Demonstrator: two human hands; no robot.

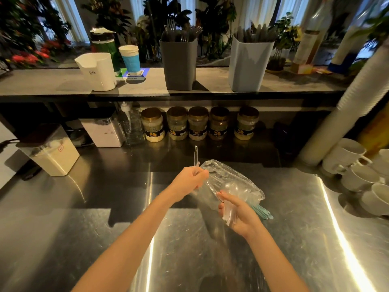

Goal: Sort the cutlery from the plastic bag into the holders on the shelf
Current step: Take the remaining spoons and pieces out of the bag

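Observation:
A clear plastic bag [229, 178] is held above the steel counter, with clear spoons and pale green handles [263, 211] sticking out of it. My left hand [191, 179] pinches a clear plastic utensil [196, 154] whose handle points up, at the bag's far left edge. My right hand [237, 216] grips the bag's near end together with clear cutlery handles. On the shelf stand a dark grey holder [179, 66] full of forks and a light blue holder [248, 66] full of dark utensils.
A white jug [97, 71] and a paper cup [130, 59] stand at the shelf's left. Several jars [197, 123], a pump bottle and storage boxes [52, 152] line the counter's back. White mugs [357, 165] and a tall stack of cups [345, 106] crowd the right.

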